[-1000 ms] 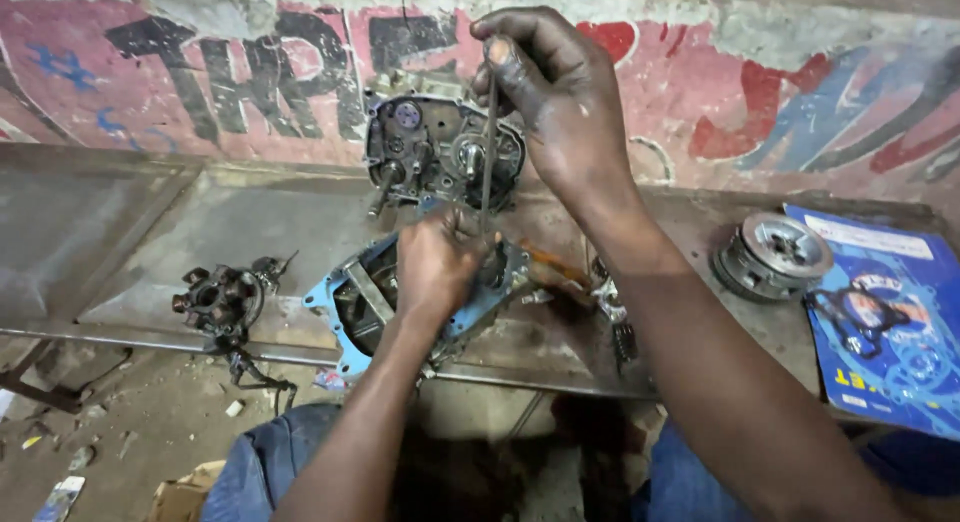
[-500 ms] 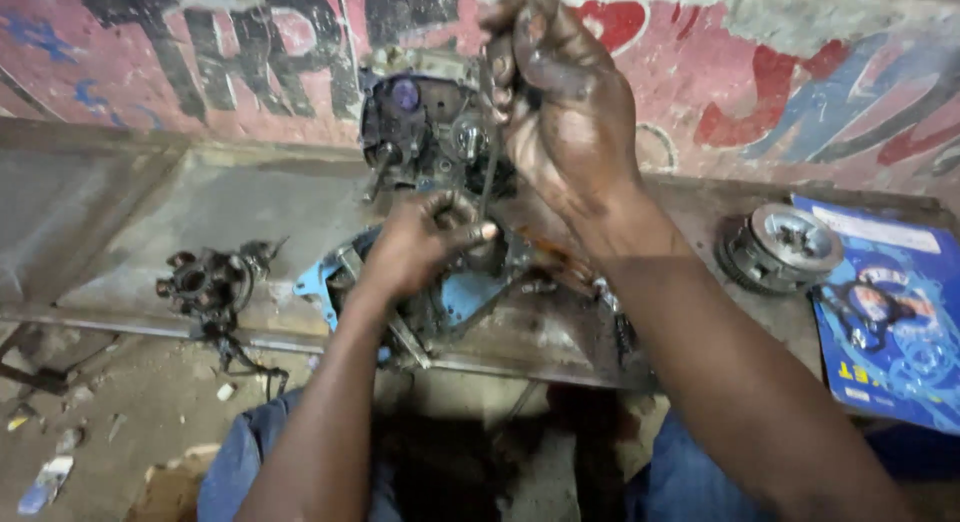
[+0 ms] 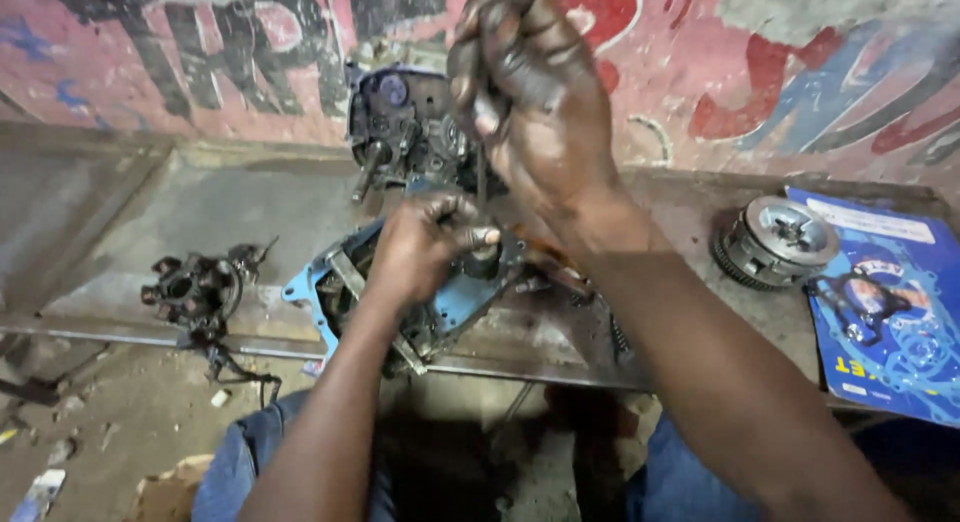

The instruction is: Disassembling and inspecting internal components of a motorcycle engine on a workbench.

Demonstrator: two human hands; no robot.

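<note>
We see the left hand pressed on the engine case with its blue gasket, mid-bench, fingers curled on a small part. The right hand, raised above, has fingers clamped around a thin rod. A clutch sits at right.

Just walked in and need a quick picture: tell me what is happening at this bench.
A person works on a greasy engine case with a blue gasket lying on a metal bench. The left hand presses on the case; the right hand, raised above it, grips a thin upright tool. A clutch assembly sits to the right.
</note>
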